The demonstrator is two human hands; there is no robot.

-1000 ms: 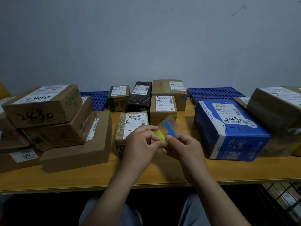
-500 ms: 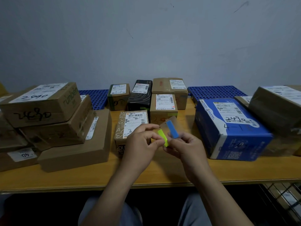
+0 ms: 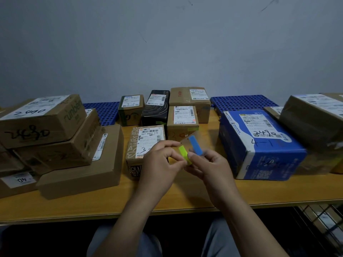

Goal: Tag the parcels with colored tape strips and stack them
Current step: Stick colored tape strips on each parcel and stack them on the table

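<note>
Both my hands meet above the front of the wooden table (image 3: 92, 206). My right hand (image 3: 207, 167) holds a clear backing sheet that carries a blue tape strip (image 3: 195, 145) and a yellow-green tape strip (image 3: 183, 152). My left hand (image 3: 159, 164) pinches the lower end of the yellow-green strip with thumb and forefinger. Just behind my hands sits a small patterned brown parcel (image 3: 141, 143) with a white label. A blue parcel (image 3: 259, 143) marked 2490 lies to the right.
Stacked brown boxes (image 3: 46, 141) fill the left side. Small parcels, one of them black (image 3: 156, 108), stand in the back middle. A large wrapped box (image 3: 315, 117) is at far right. Blue perforated panels (image 3: 243, 103) lie against the wall. A wire rack (image 3: 321, 229) sits below right.
My hands have stayed together at the tape sheet, which has tilted slightly. My left fingers keep working at the yellow-green strip's end.
</note>
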